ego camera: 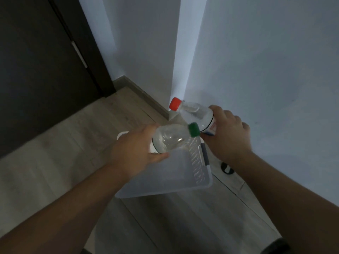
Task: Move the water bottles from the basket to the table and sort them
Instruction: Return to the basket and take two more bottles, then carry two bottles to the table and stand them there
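My left hand (134, 153) grips the green-capped bottle (174, 138); my right hand (229, 132) grips the red-capped bottle (196, 113). Both bottles are held tilted above the translucent basket (183, 178), which sits on the wooden floor (55, 162).

A bottle (172, 139) in each hand (132, 153)

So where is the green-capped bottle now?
In the head view, the green-capped bottle is held in the left hand over the basket, its cap beside the red-capped bottle in the right hand.
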Motion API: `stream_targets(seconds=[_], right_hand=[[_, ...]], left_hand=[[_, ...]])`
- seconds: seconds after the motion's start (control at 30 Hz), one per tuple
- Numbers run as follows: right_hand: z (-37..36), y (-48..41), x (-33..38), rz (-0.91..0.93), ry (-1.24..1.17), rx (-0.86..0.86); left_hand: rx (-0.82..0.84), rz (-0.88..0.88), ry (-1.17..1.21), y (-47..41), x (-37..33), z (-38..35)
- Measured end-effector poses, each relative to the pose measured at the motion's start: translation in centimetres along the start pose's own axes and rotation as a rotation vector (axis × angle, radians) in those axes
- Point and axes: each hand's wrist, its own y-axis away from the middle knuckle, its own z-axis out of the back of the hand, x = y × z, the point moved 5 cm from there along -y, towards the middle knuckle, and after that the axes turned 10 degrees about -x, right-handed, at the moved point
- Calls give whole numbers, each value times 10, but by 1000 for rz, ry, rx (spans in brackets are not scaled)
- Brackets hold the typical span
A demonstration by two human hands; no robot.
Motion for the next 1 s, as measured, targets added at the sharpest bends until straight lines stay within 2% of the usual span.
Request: stream_targets(seconds=[0.1,0.2,0.27,0.4,0.6,0.73,0.87,1.0], right_hand=[[3,1,0,115,233,-31],[2,3,0,177,365,2],[5,7,-1,193,371,-12],[24,24,-7,184,333,-57],[73,59,-5,61,300,-48],[133,88,13,-5,230,-6],[217,98,35,-25,184,43],[314,97,51,-62,181,53]], left_hand=[[-35,-202,-370,0,-15,3],[-18,-326,-524,2,-25,-2],[-9,-348,-532,4,-30,-1],[122,-338,-545,21,-49,6],[212,-307,-516,63,-83,30],[248,-300,-520,92,-127,76],[319,-361,-519,100,-184,147],[323,-439,-532,96,-248,225]])
